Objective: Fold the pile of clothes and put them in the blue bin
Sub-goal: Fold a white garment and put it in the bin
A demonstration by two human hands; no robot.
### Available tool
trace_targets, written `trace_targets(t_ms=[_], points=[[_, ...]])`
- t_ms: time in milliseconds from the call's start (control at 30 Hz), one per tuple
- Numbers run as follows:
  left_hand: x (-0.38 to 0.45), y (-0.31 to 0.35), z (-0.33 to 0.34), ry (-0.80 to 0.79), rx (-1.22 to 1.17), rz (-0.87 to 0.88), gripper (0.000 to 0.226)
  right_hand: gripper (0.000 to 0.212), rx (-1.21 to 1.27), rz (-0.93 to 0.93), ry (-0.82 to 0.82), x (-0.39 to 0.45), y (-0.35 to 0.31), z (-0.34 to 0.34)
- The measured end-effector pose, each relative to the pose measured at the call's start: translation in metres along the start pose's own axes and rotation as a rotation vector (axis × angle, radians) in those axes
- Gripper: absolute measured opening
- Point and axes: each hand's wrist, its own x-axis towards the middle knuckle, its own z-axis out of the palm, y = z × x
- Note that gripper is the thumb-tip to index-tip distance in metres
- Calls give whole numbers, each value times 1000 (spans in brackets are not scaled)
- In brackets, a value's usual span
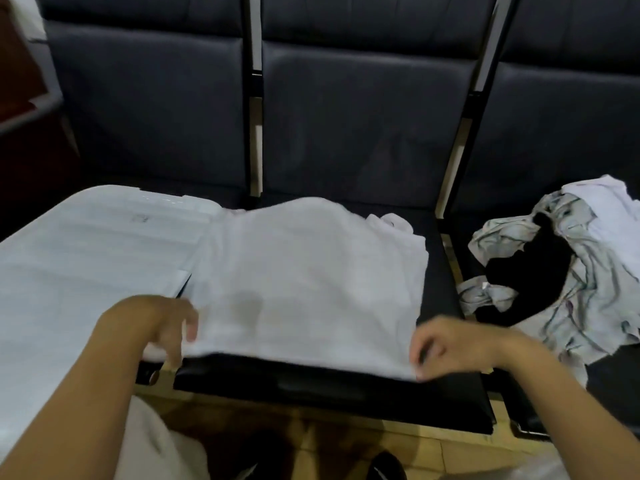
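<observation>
Both hands, the left hand (pixel 162 327) and right hand (pixel 446 344), pinch the near corners of the white garment (pixel 304 282) at lower centre, probably keeping it flat on the dark seat (pixel 332 386) for folding.

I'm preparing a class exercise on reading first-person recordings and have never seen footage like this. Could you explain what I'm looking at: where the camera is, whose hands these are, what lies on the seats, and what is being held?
There is one picture, taken by a wide-angle camera worn on a person's head, looking forward and down. No machine is involved: the two bare arms belong to the wearer. A white garment lies spread flat on the middle dark seat of a row of padded chairs. The left hand pinches its near left corner; the right hand pinches its near right corner, as if about to fold it. On the left sits a large pale ribbed object, possibly a container lid; I cannot tell. On the right seat lies a pile of unfolded clothes, pale grey, white and black. No blue bin is clearly visible.
</observation>
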Motion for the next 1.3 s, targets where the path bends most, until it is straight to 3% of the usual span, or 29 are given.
trace_targets(t_ms=[33,67,167,233,400,500,567,633,767,833,867,1000,1033,1100,1133,1200,1233,1300], points=[[2,4,3,-65,10,6,38,19,15,46,-94,4,6,9],[6,9,2,-40,-11,36,35,23,51,73,-79,9,11,13],[19,37,-10,226,-207,171,17,19,233,161,310,24,25,7],[33,65,-23,318,-275,274,13,24,194,254,537,38,33,1],[71,145,-37,457,-314,556,30,68,198,272,665,92,41,-15],[87,184,-25,331,-267,604,49,77,169,176,777,122,48,-27],[88,199,-18,216,-115,596,56,81,223,160,764,130,56,-32],[83,205,-19,172,-51,560,56,78,278,150,746,131,62,-37],[83,202,-23,219,-178,519,44,25,180,114,650,121,66,-49],[82,200,-23,210,-170,505,43,40,254,97,587,109,64,-57],[81,200,-23,210,-168,504,43,45,370,56,587,101,61,-62],[78,202,-25,221,-171,492,41,29,1026,-164,686,77,51,-72],[77,202,-25,222,-165,486,41,28,1014,-142,753,79,53,-69],[75,208,-25,232,-138,490,40,14,679,-18,900,88,70,-59],[74,209,-25,240,-120,495,40,14,478,33,879,91,76,-53],[72,213,-26,249,-103,497,38,44,165,79,693,100,85,-40],[72,213,-26,253,-100,496,37,47,80,103,625,104,84,-36],[74,214,-25,259,-98,496,36,23,104,54,620,111,70,-33]])
